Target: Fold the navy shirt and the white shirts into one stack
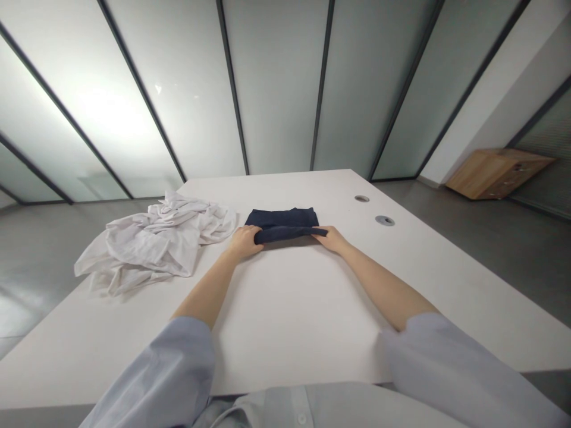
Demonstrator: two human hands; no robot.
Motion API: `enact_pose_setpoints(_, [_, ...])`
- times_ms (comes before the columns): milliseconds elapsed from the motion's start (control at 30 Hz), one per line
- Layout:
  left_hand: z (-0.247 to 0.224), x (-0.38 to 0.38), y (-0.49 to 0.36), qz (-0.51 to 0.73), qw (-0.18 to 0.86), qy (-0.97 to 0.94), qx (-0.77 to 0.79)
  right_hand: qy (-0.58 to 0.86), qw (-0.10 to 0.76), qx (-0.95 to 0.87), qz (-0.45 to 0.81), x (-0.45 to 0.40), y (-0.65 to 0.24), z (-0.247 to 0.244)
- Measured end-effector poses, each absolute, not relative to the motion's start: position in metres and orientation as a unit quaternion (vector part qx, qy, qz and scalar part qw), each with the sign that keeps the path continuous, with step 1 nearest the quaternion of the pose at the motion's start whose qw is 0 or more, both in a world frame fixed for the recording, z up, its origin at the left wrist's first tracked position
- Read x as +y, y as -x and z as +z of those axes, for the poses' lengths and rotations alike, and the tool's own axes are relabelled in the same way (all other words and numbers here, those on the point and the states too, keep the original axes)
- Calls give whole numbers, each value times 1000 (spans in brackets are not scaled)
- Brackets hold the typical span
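A dark navy piece of folded cloth (pixel 285 218) lies on the white table, straight in front of me. Its near edge is lifted slightly and folded over into a narrow band. My left hand (pixel 246 241) grips the left end of that band, fingers closed around it. At the opposite end, my right hand (pixel 331 239) pinches the band's right corner, thumb and fingers together. What kind of garment the cloth is, I cannot make out. To the left of my left hand sits a crumpled heap of white cloth (pixel 172 232), apart from both hands.
The white table (pixel 294 321) stretches out around my arms. Part of the white heap hangs over its left edge. Two round cable grommets (pixel 385 220) are set in the tabletop at right. Frosted glass panels (pixel 276 83) stand behind, and a wooden cabinet (pixel 493 172) is on the floor far right.
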State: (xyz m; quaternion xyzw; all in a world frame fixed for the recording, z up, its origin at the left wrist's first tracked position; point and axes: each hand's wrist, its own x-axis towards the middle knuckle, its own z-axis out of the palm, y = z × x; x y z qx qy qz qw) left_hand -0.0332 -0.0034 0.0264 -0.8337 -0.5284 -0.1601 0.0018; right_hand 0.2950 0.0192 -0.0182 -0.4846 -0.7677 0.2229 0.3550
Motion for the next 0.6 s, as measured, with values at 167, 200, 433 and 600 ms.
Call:
enact_pose_setpoints(167, [20,3,50,-196,-36,827,-525,514,367,-734,250,23,-309,-18])
enact_pose_setpoints(200, [18,5,52,-211,-54,821,-528,512,367,-735,249,24,-310,-18])
enact_pose_setpoints(433, [9,17,52,-365,-221,716,-552,546,370,-699,276,31,-317,-22])
enact_pose_setpoints(600, [4,24,50,-445,-262,662,-543,532,405,-673,316,38,-316,-21])
